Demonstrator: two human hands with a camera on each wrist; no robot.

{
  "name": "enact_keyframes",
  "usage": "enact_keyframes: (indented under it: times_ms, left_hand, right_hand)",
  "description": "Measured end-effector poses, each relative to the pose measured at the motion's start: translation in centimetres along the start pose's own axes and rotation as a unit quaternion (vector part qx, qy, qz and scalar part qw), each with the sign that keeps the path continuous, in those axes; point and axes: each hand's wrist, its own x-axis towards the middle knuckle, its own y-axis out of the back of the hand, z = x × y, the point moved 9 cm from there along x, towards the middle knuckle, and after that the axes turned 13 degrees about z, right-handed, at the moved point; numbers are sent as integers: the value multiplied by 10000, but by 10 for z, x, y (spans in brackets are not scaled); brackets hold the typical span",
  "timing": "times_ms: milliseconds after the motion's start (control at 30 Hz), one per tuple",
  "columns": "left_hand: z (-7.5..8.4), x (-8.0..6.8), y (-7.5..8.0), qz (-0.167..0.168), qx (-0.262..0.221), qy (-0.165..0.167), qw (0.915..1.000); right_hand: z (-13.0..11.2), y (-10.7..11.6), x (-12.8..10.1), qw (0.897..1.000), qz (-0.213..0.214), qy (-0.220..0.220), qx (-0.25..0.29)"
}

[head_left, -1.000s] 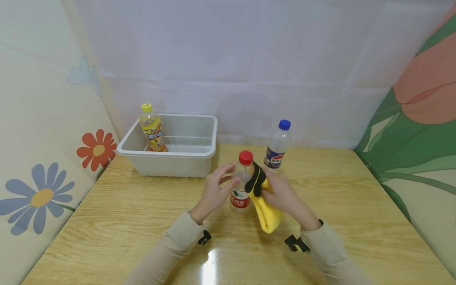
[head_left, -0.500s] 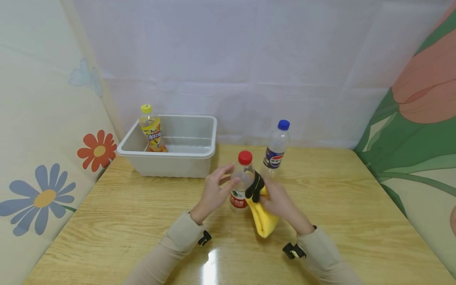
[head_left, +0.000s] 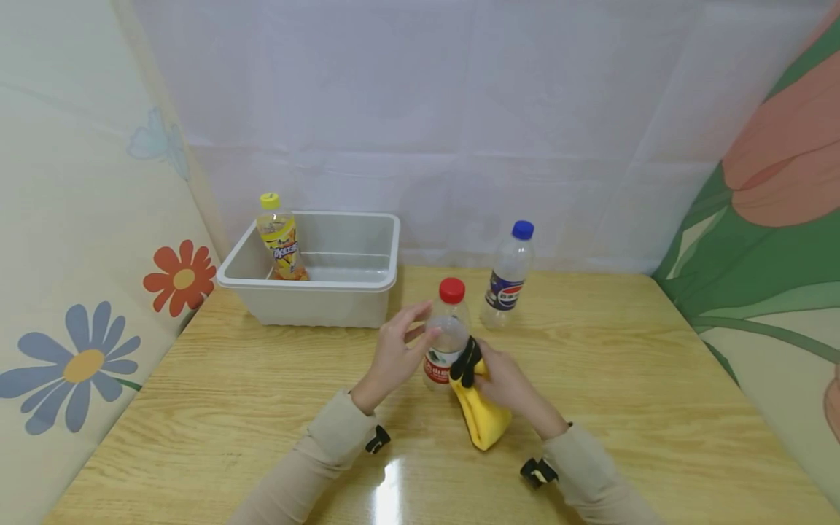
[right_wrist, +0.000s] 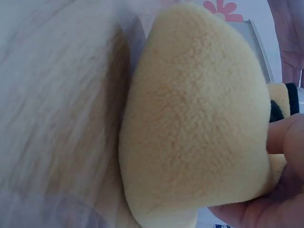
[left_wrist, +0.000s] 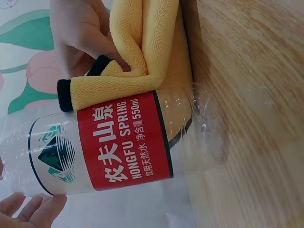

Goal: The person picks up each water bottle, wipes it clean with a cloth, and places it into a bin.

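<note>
The left hand is steadying the red-capped bottle with curled fingers; the right hand is pinching the yellow cloth against its label, where firm, even pressure seems best.

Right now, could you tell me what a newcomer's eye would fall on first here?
Mid-table, the left hand holds a red-capped bottle upright while the right hand presses a yellow cloth against its label. Behind, a yellow-capped bottle stands in a white tub, and a blue-capped bottle stands alone.

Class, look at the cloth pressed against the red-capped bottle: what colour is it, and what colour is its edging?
The cloth is yellow with black edging, clearest in the left wrist view.
</note>
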Motion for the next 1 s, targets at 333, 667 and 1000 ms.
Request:
enact_keyframes:
  times_ms: [333,667,1000]
  left_hand:
    - [-7,-1,0,80,-231,304,9992]
    - [2,-1,2,-50,26,151,9999]
    - [-11,-2,-1,-197,633,229,9975]
  right_hand:
    - [2,-2,-3,9997,-159,-166,-103]
    - [-4,0,-8,9991,-211,168,-334]
    - [-7,1,-12,9989,-213,244,-343]
